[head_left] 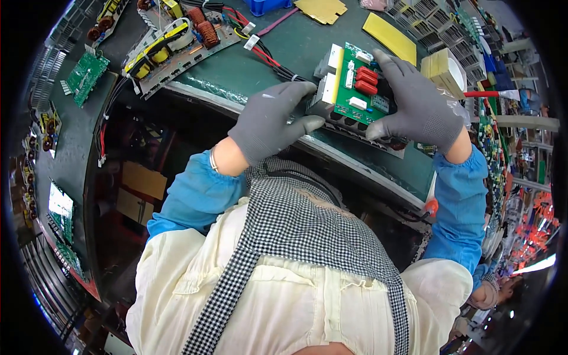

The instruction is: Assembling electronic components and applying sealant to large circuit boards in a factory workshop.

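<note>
A green circuit board (349, 89) with red capacitors and white parts sits upon a metal-based assembly by the bench's front edge. Silver heat sinks (323, 94) and a yellow strip line its left side. My left hand (275, 118), in a grey glove, is at the heat sinks, thumb and fingers apart. My right hand (417, 103), gloved alike, curves around the board's right side, fingertips at its far corner and thumb at the near corner. Red and black cables (266, 58) run from the assembly toward the back left.
Another power assembly (171, 50) with copper coils lies at the left on the green bench (225, 74). Behind are a yellow sheet (389, 38) and a blue bin (263, 6). A tape roll (452, 72) and a red-handled brush (488, 94) are at the right. Loose boards (86, 77) lie far left.
</note>
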`<state>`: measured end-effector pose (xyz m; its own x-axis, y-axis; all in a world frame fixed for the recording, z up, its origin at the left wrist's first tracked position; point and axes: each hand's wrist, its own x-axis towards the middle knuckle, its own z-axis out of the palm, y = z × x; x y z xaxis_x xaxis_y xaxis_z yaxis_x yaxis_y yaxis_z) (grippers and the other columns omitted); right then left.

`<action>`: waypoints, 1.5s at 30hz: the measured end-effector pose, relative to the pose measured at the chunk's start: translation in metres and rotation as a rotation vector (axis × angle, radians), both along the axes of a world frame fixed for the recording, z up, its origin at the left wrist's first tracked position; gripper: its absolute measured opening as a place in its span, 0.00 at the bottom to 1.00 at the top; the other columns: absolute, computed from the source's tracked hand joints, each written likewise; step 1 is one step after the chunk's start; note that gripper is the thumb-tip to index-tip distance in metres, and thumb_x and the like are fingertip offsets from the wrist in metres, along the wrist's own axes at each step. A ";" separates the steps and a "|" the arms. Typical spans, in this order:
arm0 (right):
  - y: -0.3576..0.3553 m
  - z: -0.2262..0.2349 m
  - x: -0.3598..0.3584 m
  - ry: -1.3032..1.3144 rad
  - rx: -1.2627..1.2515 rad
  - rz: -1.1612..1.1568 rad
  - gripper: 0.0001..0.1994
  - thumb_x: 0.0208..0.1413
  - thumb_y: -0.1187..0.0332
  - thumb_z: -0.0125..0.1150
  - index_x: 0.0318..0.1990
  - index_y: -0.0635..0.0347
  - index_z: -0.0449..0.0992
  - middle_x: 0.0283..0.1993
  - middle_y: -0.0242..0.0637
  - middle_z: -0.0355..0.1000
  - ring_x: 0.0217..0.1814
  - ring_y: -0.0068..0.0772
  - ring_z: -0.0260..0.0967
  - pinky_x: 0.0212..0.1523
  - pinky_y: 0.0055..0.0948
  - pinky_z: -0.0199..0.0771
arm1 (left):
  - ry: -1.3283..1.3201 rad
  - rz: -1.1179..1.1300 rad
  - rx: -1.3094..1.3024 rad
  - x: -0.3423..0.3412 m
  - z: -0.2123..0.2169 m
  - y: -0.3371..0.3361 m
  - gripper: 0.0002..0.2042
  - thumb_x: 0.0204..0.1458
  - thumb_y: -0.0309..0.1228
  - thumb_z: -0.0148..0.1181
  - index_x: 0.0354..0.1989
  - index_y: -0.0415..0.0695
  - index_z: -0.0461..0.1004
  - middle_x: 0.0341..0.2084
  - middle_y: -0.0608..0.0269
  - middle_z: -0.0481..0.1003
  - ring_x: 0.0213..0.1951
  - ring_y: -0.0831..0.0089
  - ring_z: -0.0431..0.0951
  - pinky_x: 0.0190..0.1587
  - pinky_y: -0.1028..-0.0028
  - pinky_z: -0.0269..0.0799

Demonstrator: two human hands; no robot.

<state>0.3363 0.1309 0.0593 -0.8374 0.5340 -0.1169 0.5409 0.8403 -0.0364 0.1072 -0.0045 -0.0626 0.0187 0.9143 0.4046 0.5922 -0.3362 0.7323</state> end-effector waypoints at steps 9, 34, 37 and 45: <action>0.000 -0.001 0.000 0.004 0.004 0.018 0.67 0.26 0.33 0.76 0.72 0.65 0.49 0.68 0.57 0.59 0.71 0.58 0.57 0.69 0.46 0.60 | 0.001 0.044 0.046 0.008 -0.003 0.008 0.22 0.48 0.36 0.71 0.50 0.39 0.75 0.40 0.50 0.79 0.39 0.57 0.82 0.41 0.66 0.78; -0.006 0.003 -0.011 0.031 -0.138 -0.063 0.66 0.22 0.43 0.82 0.71 0.67 0.52 0.67 0.58 0.59 0.70 0.58 0.59 0.68 0.45 0.62 | 0.020 0.165 0.223 0.011 -0.017 0.008 0.19 0.43 0.37 0.73 0.43 0.43 0.78 0.29 0.55 0.80 0.31 0.58 0.81 0.32 0.65 0.77; -0.007 0.004 -0.011 0.030 -0.143 -0.065 0.66 0.22 0.42 0.81 0.71 0.67 0.52 0.67 0.58 0.59 0.70 0.58 0.59 0.68 0.45 0.62 | 0.010 0.158 0.232 0.011 -0.018 0.009 0.19 0.43 0.36 0.73 0.43 0.43 0.78 0.29 0.55 0.80 0.30 0.59 0.81 0.32 0.65 0.77; -0.002 -0.001 -0.007 0.010 -0.082 -0.050 0.68 0.20 0.40 0.80 0.72 0.63 0.52 0.66 0.52 0.61 0.67 0.52 0.63 0.65 0.42 0.67 | -0.016 0.155 0.242 0.011 -0.021 0.012 0.19 0.43 0.35 0.73 0.43 0.42 0.78 0.30 0.55 0.80 0.31 0.58 0.82 0.33 0.66 0.77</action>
<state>0.3293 0.1292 0.0587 -0.8111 0.5644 -0.1535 0.5816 0.8060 -0.1099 0.1181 0.0071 -0.0832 -0.1220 0.7825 0.6105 0.6392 -0.4087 0.6515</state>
